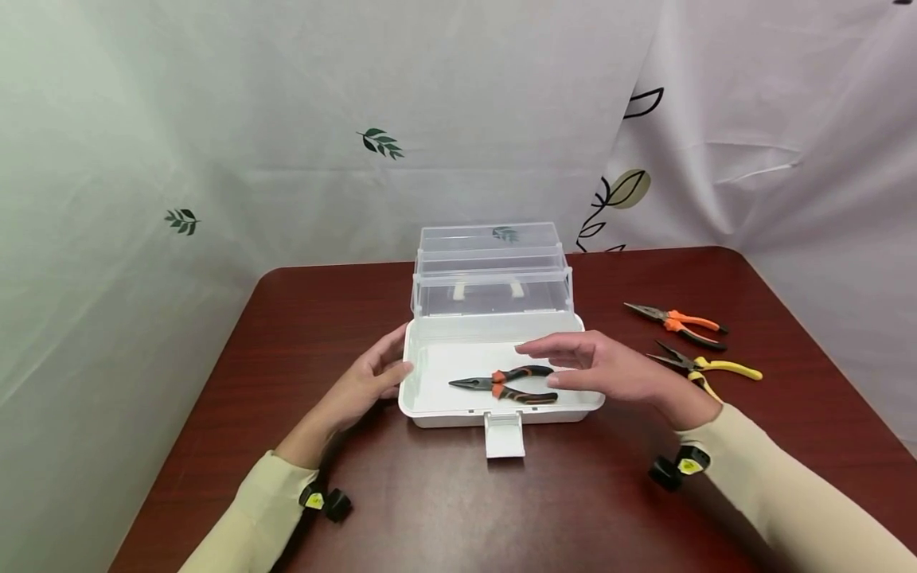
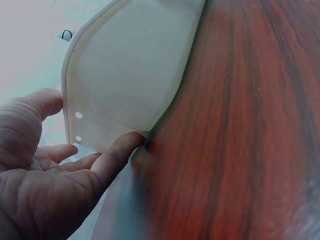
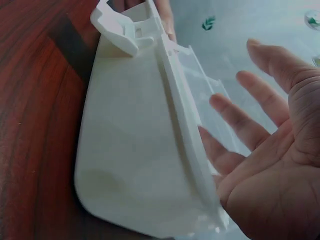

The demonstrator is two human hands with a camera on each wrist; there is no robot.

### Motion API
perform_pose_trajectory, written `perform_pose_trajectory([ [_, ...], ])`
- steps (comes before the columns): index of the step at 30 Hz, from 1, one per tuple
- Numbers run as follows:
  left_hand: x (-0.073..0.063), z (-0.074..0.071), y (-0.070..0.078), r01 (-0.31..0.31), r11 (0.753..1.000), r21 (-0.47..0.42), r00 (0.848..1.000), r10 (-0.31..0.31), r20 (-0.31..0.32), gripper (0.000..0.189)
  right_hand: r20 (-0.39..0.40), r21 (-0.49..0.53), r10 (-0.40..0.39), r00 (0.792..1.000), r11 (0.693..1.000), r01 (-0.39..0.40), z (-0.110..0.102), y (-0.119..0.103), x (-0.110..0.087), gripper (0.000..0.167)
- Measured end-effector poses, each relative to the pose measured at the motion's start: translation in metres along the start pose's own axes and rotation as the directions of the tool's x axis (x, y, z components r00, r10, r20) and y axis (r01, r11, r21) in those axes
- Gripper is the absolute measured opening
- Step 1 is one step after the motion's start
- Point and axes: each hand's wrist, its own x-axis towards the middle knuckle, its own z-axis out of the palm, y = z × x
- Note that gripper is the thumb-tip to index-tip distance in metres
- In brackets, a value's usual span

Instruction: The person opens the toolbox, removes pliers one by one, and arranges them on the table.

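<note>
A white plastic toolbox (image 1: 451, 420) stands on the table, its clear lid (image 1: 494, 298) raised at the back and its front latch (image 1: 505, 436) hanging down. Inside lies a pair of needle-nose pliers (image 1: 501, 383) with black and orange handles, jaws to the left. My left hand (image 1: 368, 378) holds the box's left end, thumb at the rim; the left wrist view shows a finger (image 2: 122, 150) at the lower edge. Over the right part of the box hovers my right hand (image 1: 602, 366), fingers extended, holding nothing. In the right wrist view its spread fingers (image 3: 240, 120) appear beside the box rim.
Right of the box lie orange-and-black needle-nose pliers (image 1: 677, 322) and, nearer, yellow-handled pliers (image 1: 723, 366), partly hidden by the right wrist. A pale curtain (image 1: 286, 119) with leaf prints hangs behind the dark red-brown table (image 1: 301, 310).
</note>
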Motion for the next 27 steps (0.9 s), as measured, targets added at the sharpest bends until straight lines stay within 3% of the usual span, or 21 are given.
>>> perform_pose_trajectory([
  [12,-0.001,0.0,0.001,0.007,1.0,0.019,1.0,-0.007,-0.005,0.07,0.032,-0.09,0.192,0.981,0.978,-0.189,0.01,-0.004,0.02,0.05],
  [27,-0.001,0.0,0.0,0.015,0.999,0.03,1.0,-0.015,-0.009,0.069,0.169,-0.277,0.266,0.949,0.937,-0.213,0.012,-0.012,0.042,0.058],
])
